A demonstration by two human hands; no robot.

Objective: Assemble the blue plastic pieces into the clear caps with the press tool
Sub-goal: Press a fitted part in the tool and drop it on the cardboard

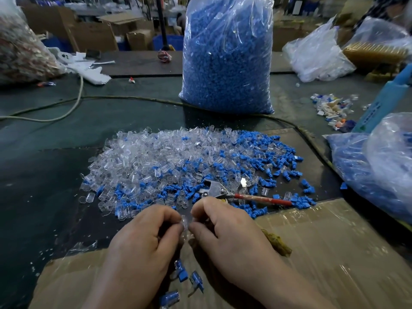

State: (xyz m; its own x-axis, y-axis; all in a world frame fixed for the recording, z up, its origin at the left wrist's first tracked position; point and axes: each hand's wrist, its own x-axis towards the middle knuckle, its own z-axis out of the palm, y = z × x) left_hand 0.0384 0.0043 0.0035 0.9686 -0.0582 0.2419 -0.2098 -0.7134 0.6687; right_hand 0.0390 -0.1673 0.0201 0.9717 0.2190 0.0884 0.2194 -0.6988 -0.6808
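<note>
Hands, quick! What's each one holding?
Left hand: pinches a clear cap.
Right hand: curled by that cap; hold cannot be told.

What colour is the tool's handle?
Red, on the tool's handle, in the head view.

I find open worktop (44, 175) along the left edge: bare dark mat from the near-left corner up to a cable (133, 99) that snakes across the middle. The centre is blocked by a wide heap of clear caps (142, 161) and blue pieces (276, 161). The press tool (217, 190) lies on the heap's near side, red handle pointing right. Behind the heap a tall bag (227, 59) stands like a wall. A slumped bag (379, 175) crowds the right edge. At the near edge, taped cardboard (334, 241) lies flat and passable, right of the right hand (225, 228).
</note>
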